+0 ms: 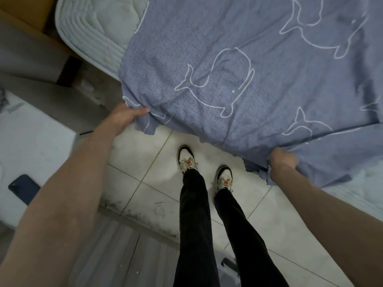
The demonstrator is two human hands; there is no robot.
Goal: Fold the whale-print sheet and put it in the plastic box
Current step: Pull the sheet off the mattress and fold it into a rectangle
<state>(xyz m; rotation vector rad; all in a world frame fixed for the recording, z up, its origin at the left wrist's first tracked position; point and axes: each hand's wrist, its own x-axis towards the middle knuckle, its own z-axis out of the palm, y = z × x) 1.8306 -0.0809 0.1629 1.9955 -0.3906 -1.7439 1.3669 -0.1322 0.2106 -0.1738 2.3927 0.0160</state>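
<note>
I note both hands gripping the whale-print sheet (238,65) at its near edge, left hand (124,116) at one corner, right hand (281,160) further along, sheet spread over the mattress (91,27).

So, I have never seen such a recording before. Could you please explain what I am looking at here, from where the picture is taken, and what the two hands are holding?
There is no machine here: a person works with bare hands. The single picture comes from a camera worn on the person's head, looking forward and down, so you see their own arms, black trousers and white sneakers on a tiled floor.

The blue cloth with white whale outlines is the whale-print sheet. It lies spread over a white quilted mattress, and its near edge hangs above the floor. The left hand grips one part of that edge, and the right hand grips another part further along.

At the far left, a dark phone rests on a white surface. The plastic box does not show in this picture.
</note>
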